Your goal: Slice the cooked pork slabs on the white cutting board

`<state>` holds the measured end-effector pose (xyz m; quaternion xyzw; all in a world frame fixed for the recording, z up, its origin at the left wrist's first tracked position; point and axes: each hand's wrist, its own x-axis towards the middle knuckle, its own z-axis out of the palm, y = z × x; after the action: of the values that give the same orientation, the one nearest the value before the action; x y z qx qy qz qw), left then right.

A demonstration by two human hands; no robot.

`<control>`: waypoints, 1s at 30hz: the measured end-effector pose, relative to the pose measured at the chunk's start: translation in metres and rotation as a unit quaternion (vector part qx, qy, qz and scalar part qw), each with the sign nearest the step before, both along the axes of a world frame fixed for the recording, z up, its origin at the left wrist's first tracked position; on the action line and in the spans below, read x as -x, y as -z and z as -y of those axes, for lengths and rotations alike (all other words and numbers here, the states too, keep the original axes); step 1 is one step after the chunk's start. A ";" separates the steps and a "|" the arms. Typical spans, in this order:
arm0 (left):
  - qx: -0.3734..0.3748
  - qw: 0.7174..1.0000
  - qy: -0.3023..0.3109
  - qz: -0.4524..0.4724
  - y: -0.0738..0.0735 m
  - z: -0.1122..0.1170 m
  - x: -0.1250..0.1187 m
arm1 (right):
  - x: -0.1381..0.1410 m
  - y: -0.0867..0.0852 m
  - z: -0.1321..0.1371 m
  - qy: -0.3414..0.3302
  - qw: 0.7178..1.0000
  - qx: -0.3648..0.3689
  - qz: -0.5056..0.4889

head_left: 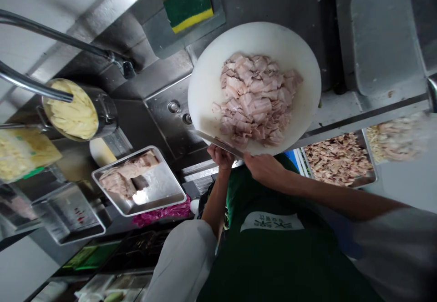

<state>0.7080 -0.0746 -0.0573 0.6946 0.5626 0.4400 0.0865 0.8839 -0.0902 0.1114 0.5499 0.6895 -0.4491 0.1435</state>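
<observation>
Now at the round board: a knife in the right hand, sliced meat in a heap

The right hand (264,170) is closed around the handle of the knife (218,143), its fingers wrapped with no gap showing. The blade points left along the near edge of the white round board (205,83). The left hand (221,156) sits just beside the blade, fingers curled in; I cannot tell whether they pinch the metal or only rest by it. Pale sliced meat (256,102) lies piled on the middle of the board, just beyond the blade.

Left of the board, a metal tray (172,193) bears larger pieces of meat (118,179). Past it stands a pot (106,113) full of pale yellow slices (75,113). A green and yellow sponge (187,6) lies beyond the board, and a tray of chopped brown meat (337,161) sits to the right.
</observation>
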 end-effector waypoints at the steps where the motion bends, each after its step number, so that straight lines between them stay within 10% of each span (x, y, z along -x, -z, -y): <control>1: -0.005 1.000 0.002 0.004 0.000 0.000 0.000 | 0.007 0.007 -0.011 0.000 1.000 -0.012 -0.011; 6: 0.017 1.000 -0.017 0.002 0.003 -0.002 -0.001 | 0.009 0.025 -0.048 0.007 0.998 -0.057 -0.034; 17: 0.100 0.994 -0.035 0.009 0.018 0.012 0.010 | -0.007 -0.034 0.007 -0.026 0.999 -0.017 0.023; 30: 0.062 0.998 -0.027 0.004 0.010 0.009 0.005 | -0.011 -0.037 0.015 -0.030 0.999 -0.003 0.018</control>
<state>0.7028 -0.0832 -0.0678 0.6709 0.6071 0.4087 0.1200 0.8952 -0.1049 0.1488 0.5374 0.7041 -0.4327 0.1678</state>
